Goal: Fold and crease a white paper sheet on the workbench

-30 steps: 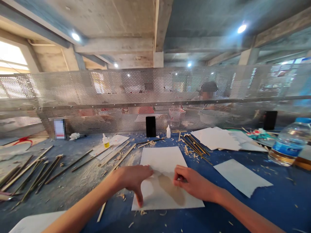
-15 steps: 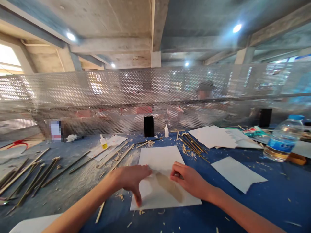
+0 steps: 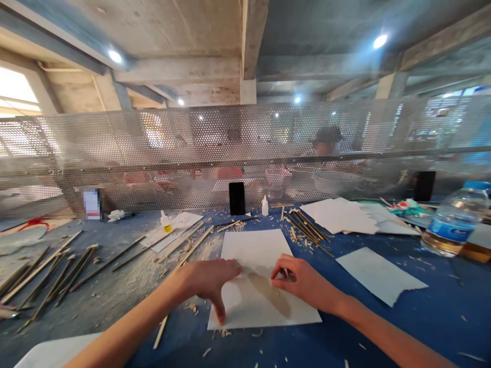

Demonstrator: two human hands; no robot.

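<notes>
A white sheet of paper [image 3: 253,245] lies in front of me on the blue tabletop, with a brownish shadow or stain across its middle. My left hand [image 3: 210,278] rests on the sheet's left side, open, the thumb stretched toward the near edge and the fingers pointing right. Over the right side of the sheet is my right hand [image 3: 293,278], its thumb and fingertips pinched together. Whatever those fingertips hold, if anything, is too small or hidden to tell.
Thin sticks [image 3: 57,276] and wood shavings litter the left. Behind the sheet stand a black phone [image 3: 237,198], a white glue bottle [image 3: 265,206] and a yellow-labelled bottle [image 3: 165,223]. Rightward are stacked papers [image 3: 337,215], a torn sheet [image 3: 379,273] and a water bottle [image 3: 454,225].
My right hand's fingers have shifted slightly, and a gap now shows between thumb and forefinger. The left hand stays on the paper. The whole view has moved a little.
</notes>
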